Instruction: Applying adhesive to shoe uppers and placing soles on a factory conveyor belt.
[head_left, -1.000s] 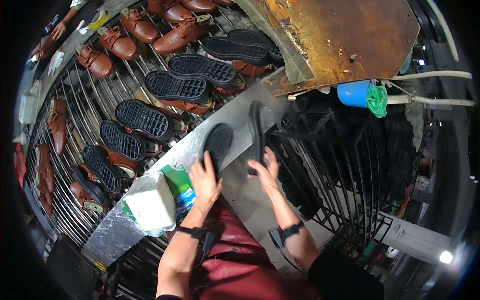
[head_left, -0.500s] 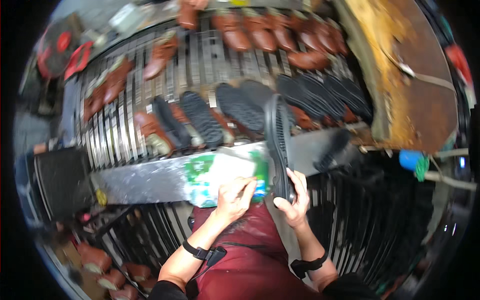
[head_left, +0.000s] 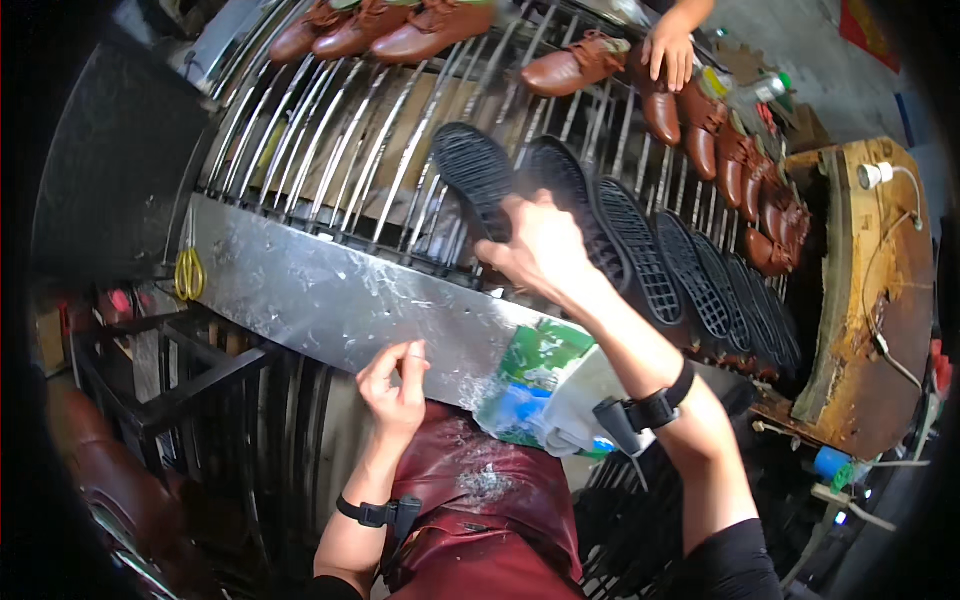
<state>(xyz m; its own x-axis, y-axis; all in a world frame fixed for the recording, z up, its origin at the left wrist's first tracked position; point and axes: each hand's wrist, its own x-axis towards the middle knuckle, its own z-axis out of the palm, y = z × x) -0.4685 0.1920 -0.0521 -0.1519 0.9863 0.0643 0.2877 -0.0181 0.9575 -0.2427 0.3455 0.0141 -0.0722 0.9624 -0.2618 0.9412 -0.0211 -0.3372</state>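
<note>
While your right hand (head_left: pixel 535 240) grips the near end of the black sole (head_left: pixel 468 165) over the rack (head_left: pixel 375 150), left of the other soles (head_left: pixel 640 245), hold it steady without bumping them, your half-curled left hand (head_left: pixel 395 390), maybe bare, staying clear.

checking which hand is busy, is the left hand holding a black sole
No, the left hand shows no sole, while the right hand grips a black sole.

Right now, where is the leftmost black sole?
In the head view, the leftmost sole is above centre, over the metal rack, the right hand at its near end and another black sole to its right.
</note>
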